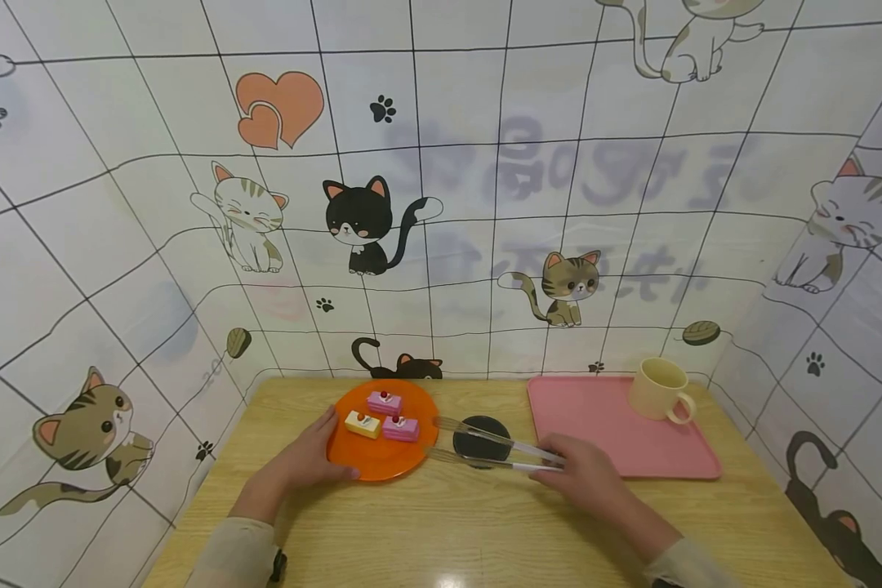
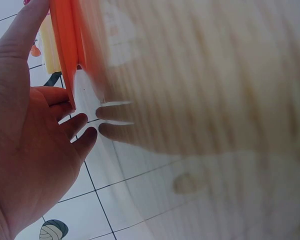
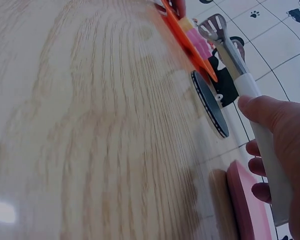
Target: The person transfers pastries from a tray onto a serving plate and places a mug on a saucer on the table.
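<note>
My left hand (image 1: 305,453) holds the left edge of an orange plate (image 1: 378,465), thumb at the near rim and fingers along the far side. In the left wrist view, some fingertips lie just off the plate's edge. Three small toy cakes lie on the plate: a yellow one (image 1: 363,425), a pink one (image 1: 385,403) behind it, and another pink one (image 1: 401,429) to the right. My right hand (image 1: 581,474) grips white-handled metal tongs (image 3: 250,95). Their two arms are spread, with the tips right at the plate's right rim and nothing between them.
A black round coaster (image 1: 478,445) lies beneath the tongs in the head view. To the right, a pink tray (image 1: 588,433) carries a pale yellow mug (image 1: 654,390) at its far right. The wooden table (image 1: 441,523) meets a cat-patterned cloth wall (image 1: 456,327) at the back.
</note>
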Demonstrator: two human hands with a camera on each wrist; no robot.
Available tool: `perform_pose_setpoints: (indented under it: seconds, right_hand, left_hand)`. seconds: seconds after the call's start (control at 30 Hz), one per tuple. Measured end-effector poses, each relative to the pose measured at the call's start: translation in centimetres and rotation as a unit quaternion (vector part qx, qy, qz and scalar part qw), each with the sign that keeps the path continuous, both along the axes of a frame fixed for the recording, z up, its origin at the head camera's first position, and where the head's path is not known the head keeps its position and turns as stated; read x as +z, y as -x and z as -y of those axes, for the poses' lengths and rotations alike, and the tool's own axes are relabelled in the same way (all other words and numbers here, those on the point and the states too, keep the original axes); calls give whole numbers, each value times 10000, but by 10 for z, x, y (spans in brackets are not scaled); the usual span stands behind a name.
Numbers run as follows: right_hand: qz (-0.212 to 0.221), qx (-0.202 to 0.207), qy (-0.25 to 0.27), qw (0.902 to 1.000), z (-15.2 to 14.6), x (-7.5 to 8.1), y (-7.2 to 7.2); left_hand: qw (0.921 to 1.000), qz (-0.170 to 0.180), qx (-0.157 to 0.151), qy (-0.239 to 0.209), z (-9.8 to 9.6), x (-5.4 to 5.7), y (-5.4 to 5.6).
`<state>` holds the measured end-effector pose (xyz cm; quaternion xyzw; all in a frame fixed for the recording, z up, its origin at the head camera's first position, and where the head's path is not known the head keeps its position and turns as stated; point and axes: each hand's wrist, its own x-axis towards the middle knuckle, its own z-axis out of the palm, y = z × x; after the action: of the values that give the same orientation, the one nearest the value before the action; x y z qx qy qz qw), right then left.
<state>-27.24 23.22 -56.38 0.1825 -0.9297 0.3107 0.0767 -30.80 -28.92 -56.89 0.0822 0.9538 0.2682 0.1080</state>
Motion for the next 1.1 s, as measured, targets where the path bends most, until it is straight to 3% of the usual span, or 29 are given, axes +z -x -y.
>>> perform_pose_setpoints:
  seconds: [0.37, 0.77, 1.1]
  right_hand:
    - [205, 368, 344, 9985, -32, 1, -12]
    - [64, 318, 318, 9990, -65, -5, -24]
    - [353, 453, 385, 9976, -90, 2, -30]
  left_hand:
    - [10000, -43, -59, 20, 0, 1, 0]
    - [10000, 14, -34, 1, 0, 1, 0]
    - [10000, -31, -1, 42, 0, 1, -1]
